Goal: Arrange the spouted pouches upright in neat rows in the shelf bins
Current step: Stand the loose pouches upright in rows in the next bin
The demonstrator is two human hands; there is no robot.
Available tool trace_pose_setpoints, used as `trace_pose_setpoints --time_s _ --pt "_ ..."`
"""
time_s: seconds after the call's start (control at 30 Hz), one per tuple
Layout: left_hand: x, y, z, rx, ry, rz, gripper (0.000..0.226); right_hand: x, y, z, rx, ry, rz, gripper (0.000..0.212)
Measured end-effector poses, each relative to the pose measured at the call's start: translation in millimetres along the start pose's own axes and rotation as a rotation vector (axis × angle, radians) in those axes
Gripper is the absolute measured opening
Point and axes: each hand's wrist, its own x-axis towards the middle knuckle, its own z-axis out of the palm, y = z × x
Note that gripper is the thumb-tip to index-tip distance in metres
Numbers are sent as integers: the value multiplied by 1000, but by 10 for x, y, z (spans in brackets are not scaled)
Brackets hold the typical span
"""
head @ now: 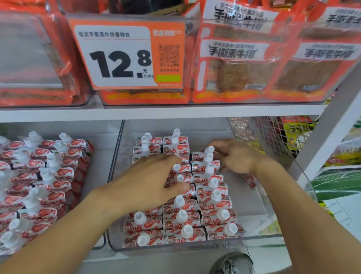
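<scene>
Red-and-white spouted pouches (211,204) with white caps stand upright in three rows inside a clear bin (260,236) on the lower shelf. My left hand (150,182) rests flat on the left and middle rows, fingers spread over the caps. My right hand (236,156) reaches to the far end of the right row, its fingers curled round a pouch (206,153) there. One pouch (250,180) lies loose on the bare bin floor at the right. A second clear bin (100,242) to the left holds several leaning rows of the same pouches (31,181).
The shelf above carries clear bins of orange snack packs (237,61) and a price tag (125,54) reading 12.8. A white shelf upright (338,119) and a wire mesh panel (283,136) stand at the right. A grey shoe (229,270) shows on the floor below.
</scene>
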Motion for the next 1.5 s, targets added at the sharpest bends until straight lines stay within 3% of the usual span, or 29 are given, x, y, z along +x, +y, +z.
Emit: trace_pose_setpoints --time_s 0.23,0.4,0.47,0.53,0.63,0.73,0.8,0.9,1.03,1.17,1.4,1.5 --pt "-2 -10 3 -8 -7 -18 68 9 -100 -53 -119 -100 39 29" --pt "19 -28 7 -16 -8 -23 69 -70 -93 -55 30 -94 71 34" --pt "13 -31 15 -20 -1 -25 69 -161 -68 -138 59 -28 98 45" --pt "5 -25 20 -22 9 -26 69 -268 -52 -253 -46 124 87 53" --pt "2 -14 9 -24 20 -25 66 -452 -53 -301 -202 300 43 34" --pt "9 1 -1 -25 28 -17 62 -544 -49 -149 -302 246 109 45" --pt "3 8 -4 -29 33 -16 64 -529 -10 35 -505 226 205 56" --pt "-1 -13 -4 -30 35 -5 63 -518 -20 216 -763 257 231 53" --pt "-10 -15 -7 -17 33 -4 61 -639 -30 224 -816 208 258 64" --pt "-1 -14 -7 -25 36 -8 62 -703 -62 330 -964 234 302 48" --pt "5 -16 -5 -33 31 -19 65 -617 -147 354 -817 278 368 44" --pt "15 -9 -3 -47 50 -7 62 -606 -112 275 -613 459 227 35"
